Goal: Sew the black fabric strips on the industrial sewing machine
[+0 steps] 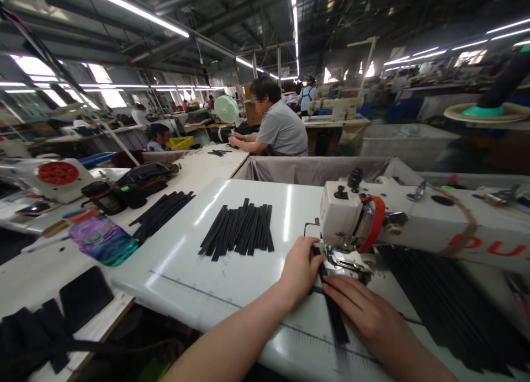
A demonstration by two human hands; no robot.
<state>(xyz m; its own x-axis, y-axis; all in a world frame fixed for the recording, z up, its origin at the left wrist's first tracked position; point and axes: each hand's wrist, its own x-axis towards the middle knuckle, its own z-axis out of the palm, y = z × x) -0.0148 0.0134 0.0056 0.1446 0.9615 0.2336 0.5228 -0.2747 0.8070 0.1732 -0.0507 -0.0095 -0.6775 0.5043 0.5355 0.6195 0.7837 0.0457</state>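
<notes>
A black fabric strip (336,318) lies under the needle area of a white sewing machine (337,208) and runs toward me across the table. My left hand (300,269) is closed on the strip's far part, thumb on top, close beside the presser foot. Stretched fingers of my right hand (364,310) rest flat along the strip's right edge, nearer to me; its thumb is hidden. Left of the machine, a loose pile of short black strips (240,230) lies on the white tabletop (178,260). Longer black strips (451,310) are laid out right of my right hand, under the machine arm.
A purple and teal pouch (101,238), a dark jar (103,197) and more black strips (163,213) occupy the left side table. Dark fabric pieces (85,296) lie lower left. Beyond a grey cloth-lined bin (314,169), a co-worker (284,125) handles material at another table.
</notes>
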